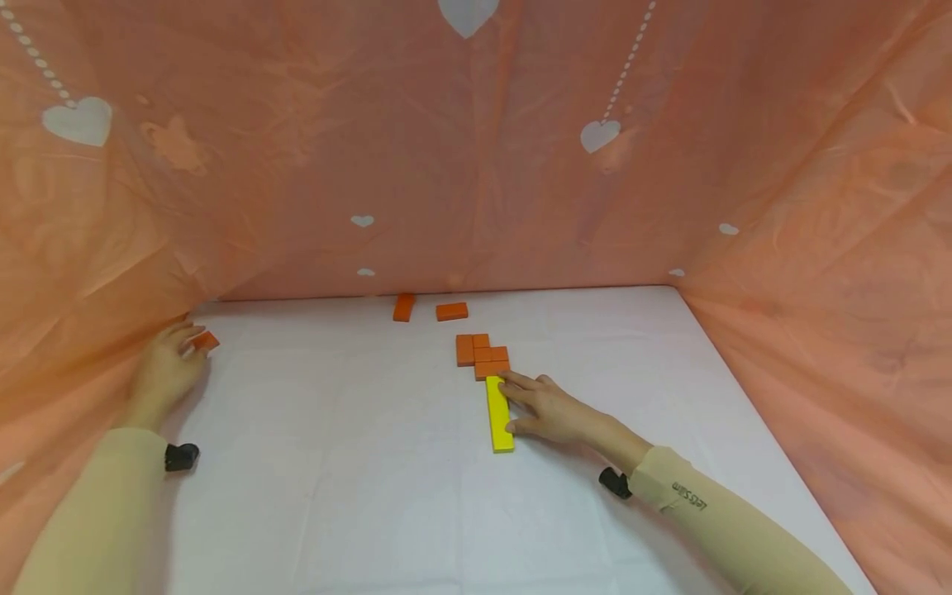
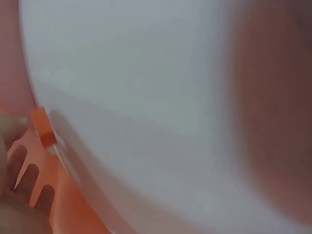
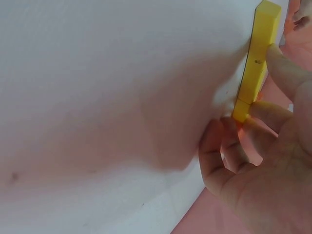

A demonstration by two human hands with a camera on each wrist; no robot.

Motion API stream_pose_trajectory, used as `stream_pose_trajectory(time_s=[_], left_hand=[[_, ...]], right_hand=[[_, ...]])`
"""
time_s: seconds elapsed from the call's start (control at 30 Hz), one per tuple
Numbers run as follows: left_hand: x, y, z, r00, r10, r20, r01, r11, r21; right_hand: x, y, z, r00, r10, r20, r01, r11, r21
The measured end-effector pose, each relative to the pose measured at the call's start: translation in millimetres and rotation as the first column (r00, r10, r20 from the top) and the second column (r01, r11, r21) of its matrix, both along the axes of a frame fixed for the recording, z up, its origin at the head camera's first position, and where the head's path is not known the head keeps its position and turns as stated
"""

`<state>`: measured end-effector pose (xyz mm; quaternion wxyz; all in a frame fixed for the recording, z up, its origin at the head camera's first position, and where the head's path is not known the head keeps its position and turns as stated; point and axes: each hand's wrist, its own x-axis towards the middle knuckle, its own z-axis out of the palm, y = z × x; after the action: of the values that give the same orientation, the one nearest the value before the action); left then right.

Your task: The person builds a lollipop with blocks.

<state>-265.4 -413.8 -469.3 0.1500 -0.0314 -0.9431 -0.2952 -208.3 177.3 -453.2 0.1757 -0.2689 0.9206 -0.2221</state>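
At the far left of the table my left hand (image 1: 167,368) has its thumb and fingers about a small orange block (image 1: 205,340). In the left wrist view the orange block (image 2: 44,127) shows between the thumb and a partly hidden fingertip. My right hand (image 1: 554,409) touches a long yellow block (image 1: 500,415) lying flat. Its thumb rests against the block's right side; the other fingertips reach the far end. That end sits against a group of several orange blocks (image 1: 483,355), laid close together in a stepped shape. The right wrist view shows the fingers bent loosely along the yellow block (image 3: 258,58).
Two more orange blocks, an upright-set one (image 1: 404,307) and a sideways one (image 1: 451,311), lie near the table's back edge. Pink cloth with white hearts (image 1: 476,165) hangs behind and along both sides. A white cloth (image 1: 357,463) covers the table.
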Motion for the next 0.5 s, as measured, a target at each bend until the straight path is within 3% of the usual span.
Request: stream_pose_trajectory(time_s=[0.2, 0.5], left_hand=[[5.2, -5.5, 4.1, 0.993, 0.059, 0.099, -0.055, 0.998, -0.039], [-0.4, -6.3, -0.5, 0.990, 0.024, 0.138, -0.015, 0.998, -0.064]], right_hand=[[0.8, -0.3, 0.8, 1.000, -0.004, 0.004, 0.004, 1.000, 0.000], [0.3, -0.9, 0.9, 1.000, -0.004, 0.008, 0.003, 1.000, 0.013]])
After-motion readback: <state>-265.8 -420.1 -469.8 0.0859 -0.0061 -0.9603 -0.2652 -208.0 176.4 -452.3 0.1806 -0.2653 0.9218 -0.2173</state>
